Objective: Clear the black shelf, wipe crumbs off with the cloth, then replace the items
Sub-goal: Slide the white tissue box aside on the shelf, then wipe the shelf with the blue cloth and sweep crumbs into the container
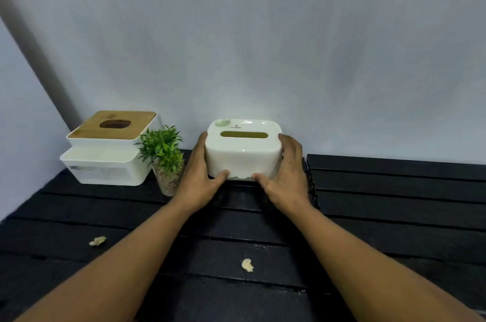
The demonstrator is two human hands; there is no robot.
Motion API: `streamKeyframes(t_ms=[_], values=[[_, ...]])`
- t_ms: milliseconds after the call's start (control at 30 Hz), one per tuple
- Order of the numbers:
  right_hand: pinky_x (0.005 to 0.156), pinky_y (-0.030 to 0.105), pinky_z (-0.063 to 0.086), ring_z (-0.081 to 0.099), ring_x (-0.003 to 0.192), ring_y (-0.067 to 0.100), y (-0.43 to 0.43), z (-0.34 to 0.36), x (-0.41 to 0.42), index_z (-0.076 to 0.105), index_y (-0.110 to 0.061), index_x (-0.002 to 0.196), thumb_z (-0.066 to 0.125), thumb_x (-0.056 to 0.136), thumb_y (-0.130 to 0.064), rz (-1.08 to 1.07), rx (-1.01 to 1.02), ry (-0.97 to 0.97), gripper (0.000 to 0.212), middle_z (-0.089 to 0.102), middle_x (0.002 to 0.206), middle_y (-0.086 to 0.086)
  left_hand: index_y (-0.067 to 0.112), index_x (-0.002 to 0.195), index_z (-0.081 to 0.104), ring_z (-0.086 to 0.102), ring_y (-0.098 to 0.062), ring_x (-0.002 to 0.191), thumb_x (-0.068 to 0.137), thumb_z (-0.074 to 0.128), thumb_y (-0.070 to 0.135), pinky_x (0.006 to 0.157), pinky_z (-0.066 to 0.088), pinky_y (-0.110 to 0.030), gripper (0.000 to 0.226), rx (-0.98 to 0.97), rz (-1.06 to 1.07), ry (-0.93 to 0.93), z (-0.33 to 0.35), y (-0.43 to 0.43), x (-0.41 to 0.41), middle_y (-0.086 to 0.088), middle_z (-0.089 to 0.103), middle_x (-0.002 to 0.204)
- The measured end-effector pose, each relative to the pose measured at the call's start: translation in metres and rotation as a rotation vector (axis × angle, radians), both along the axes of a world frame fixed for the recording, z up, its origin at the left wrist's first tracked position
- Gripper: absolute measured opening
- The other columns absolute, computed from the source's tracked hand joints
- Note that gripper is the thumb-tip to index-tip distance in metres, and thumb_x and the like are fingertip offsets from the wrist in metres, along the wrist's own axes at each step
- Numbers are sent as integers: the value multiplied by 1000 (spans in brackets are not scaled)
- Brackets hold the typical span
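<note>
- Head view: our left hand [200, 179] and right hand [285, 179] clasp the white tissue box [243, 149] at frame centre, on the black shelf [394, 190].
- Two crumbs [247, 265] lie lower down.

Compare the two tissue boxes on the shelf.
The left tissue box has a flat wooden lid with an oval hole; the rounded tissue box is all white plastic with a narrow slot. The left one stands untouched; both hands grip the rounded one. Both have white bodies.
</note>
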State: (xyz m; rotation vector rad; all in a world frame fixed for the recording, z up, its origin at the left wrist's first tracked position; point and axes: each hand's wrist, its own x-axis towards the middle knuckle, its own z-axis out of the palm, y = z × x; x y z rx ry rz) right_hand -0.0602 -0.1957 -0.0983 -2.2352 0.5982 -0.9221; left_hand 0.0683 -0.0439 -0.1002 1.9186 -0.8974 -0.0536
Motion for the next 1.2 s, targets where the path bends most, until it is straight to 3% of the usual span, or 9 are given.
streamKeyframes(t_ms=[133,300,467,700,900,1067,1200], values=[[96,37,46,39,126,14,0,0,-1,23,-25,141,83,62,-30,-10,-4,17,99,25,145,-8,32,149,8,28,-15,140,74,73,27,114,29,-44,99,19,16,19,-3,-1,0,2,26,153],[97,36,42,35,132,15,-1,14,-19,15,-28,146,83,62,-38,8,-1,80,108,19,148,-8,24,149,-14,3,-13,146,79,73,28,119,10,-36,111,105,110,-51,7,-3,-18,0,-1,161],[99,38,44,36,132,14,-18,51,-84,16,-31,145,79,69,-45,-39,-37,125,101,19,149,-9,25,149,-12,-9,-21,146,81,69,32,118,3,-39,106,170,142,-204,43,-11,-71,-7,-10,160],[95,32,39,37,130,13,-48,105,-243,23,-28,144,73,75,-49,-179,-59,123,87,27,146,-9,26,151,-3,5,-22,146,86,61,39,118,12,-40,92,215,-101,-215,95,-48,-217,-5,7,160],[94,30,38,41,128,14,-59,109,-404,32,-24,142,67,81,-47,-285,-108,186,74,34,145,-6,25,152,8,11,-16,145,90,56,42,119,8,-41,80,279,-371,-181,81,-71,-378,-1,16,159],[102,35,38,41,129,17,-80,80,-546,44,-22,136,55,89,-46,-410,-153,372,54,40,143,-3,25,151,14,15,-16,145,88,55,50,119,6,-40,79,346,-516,-231,47,-75,-467,-1,20,157],[109,45,34,35,137,26,-89,39,-644,44,-24,139,42,87,-57,-430,-143,638,62,38,148,4,25,150,17,12,-20,145,83,49,60,119,6,-40,83,459,-581,-363,14,-63,-502,-2,18,158]])
